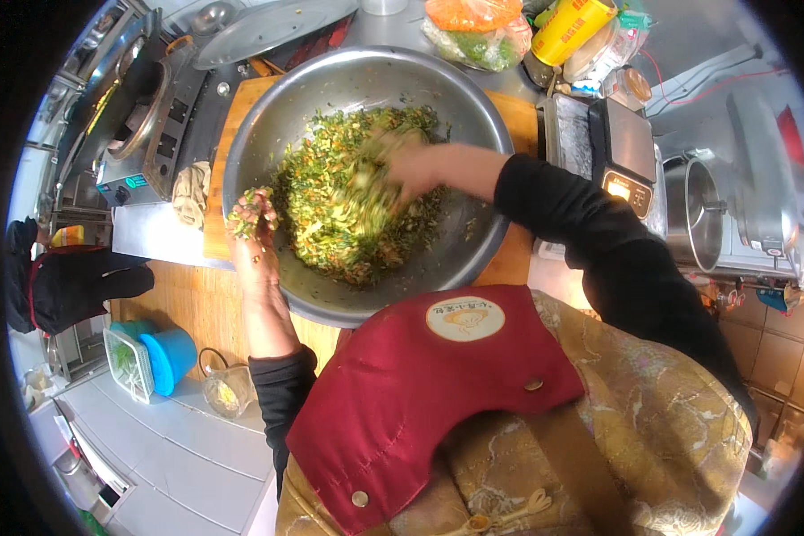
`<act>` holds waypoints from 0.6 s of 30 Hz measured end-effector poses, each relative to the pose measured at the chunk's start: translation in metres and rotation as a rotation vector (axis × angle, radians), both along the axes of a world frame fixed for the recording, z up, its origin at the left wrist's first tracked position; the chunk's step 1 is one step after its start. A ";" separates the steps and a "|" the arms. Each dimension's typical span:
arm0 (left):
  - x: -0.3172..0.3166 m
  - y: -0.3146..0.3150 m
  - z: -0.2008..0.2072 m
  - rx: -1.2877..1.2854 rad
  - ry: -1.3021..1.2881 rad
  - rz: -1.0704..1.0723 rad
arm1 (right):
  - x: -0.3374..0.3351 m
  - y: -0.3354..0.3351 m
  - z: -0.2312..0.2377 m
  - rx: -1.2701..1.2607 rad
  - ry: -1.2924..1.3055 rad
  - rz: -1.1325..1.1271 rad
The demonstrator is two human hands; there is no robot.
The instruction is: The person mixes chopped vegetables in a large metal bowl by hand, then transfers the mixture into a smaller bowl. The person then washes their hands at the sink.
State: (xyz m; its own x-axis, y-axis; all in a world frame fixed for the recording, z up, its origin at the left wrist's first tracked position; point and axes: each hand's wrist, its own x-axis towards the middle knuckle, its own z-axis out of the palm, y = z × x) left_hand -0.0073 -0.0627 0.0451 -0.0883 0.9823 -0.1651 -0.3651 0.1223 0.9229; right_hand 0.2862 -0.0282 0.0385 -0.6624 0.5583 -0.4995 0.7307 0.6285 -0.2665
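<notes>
Steel bowl (277, 116) holds the chopped green filling (348, 201); the right hand (411, 165), blurred, grip unclear, should turn it from below, while the left hand (252, 234), closed on bits, steadies the near-left rim.

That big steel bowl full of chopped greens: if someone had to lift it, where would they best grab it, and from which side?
Probably by the rolled rim of the steel bowl, with a hand on each side, left and right. It is wide, round, has no handles and is heaped with chopped greens, so one hand would likely tip it. The left hand is at the left rim; the right hand is in the mix.
</notes>
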 end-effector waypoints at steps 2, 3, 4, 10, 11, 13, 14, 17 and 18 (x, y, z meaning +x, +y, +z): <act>0.000 -0.001 0.000 -0.077 -0.012 0.041 | 0.028 0.020 -0.007 0.093 -0.067 -0.233; 0.001 -0.002 -0.001 -0.038 -0.007 0.018 | 0.035 0.023 -0.004 0.133 -0.191 -0.350; 0.002 -0.003 -0.001 -0.040 0.008 0.039 | 0.041 0.024 0.005 0.093 -0.026 -0.322; 0.013 -0.009 0.002 -0.080 0.126 0.028 | 0.038 -0.012 0.092 0.220 0.600 -0.549; 0.017 -0.011 0.005 -0.031 0.222 -0.050 | 0.031 -0.016 0.094 0.060 0.875 -0.559; 0.027 -0.013 0.012 0.053 0.402 -0.134 | 0.014 -0.024 0.082 -0.125 1.524 -0.594; 0.033 -0.016 0.017 0.120 0.409 -0.196 | 0.009 -0.027 0.072 0.269 0.808 -0.480; 0.053 -0.010 0.033 0.089 0.407 -0.381 | -0.003 -0.027 0.037 -0.027 0.322 -0.372; 0.061 -0.008 0.038 0.132 0.984 -0.461 | -0.003 -0.020 0.031 -0.235 0.833 -0.631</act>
State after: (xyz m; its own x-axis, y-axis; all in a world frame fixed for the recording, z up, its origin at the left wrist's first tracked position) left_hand 0.0535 -0.0708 0.0834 0.2567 0.9597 -0.1144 0.5947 -0.0636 0.8014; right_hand 0.2834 -0.0486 0.0695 -0.4697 0.8676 -0.1630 0.4375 0.0684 -0.8966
